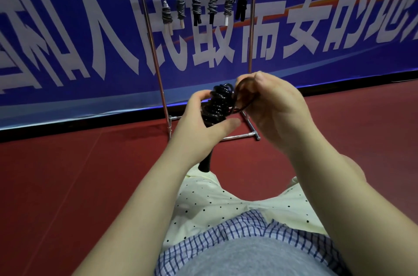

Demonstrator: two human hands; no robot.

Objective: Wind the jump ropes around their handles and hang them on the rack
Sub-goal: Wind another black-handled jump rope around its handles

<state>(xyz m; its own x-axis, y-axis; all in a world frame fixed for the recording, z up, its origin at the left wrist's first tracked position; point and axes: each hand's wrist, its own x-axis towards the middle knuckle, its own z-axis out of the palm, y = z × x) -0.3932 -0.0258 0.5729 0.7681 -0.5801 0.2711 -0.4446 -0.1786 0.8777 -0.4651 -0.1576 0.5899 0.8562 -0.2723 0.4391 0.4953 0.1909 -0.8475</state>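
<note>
A black jump rope (pixel 217 103) is coiled in tight turns around its handles, held in front of me at mid-frame. My left hand (pixel 201 126) grips the wound bundle from the left, thumb across its lower part; a black handle end (pixel 205 163) sticks out below the hand. My right hand (pixel 271 106) pinches a loose loop of the rope at the bundle's upper right. Behind stands a metal rack (pixel 156 54) whose top bar carries several wound ropes (pixel 195 6), grey and black, hanging from hooks.
A blue banner (pixel 316 26) with large white characters runs along the wall behind the rack. The floor (pixel 67 185) is dark red. The rack's base bar (pixel 244 136) lies just beyond my hands. My lap in pale dotted cloth fills the lower middle.
</note>
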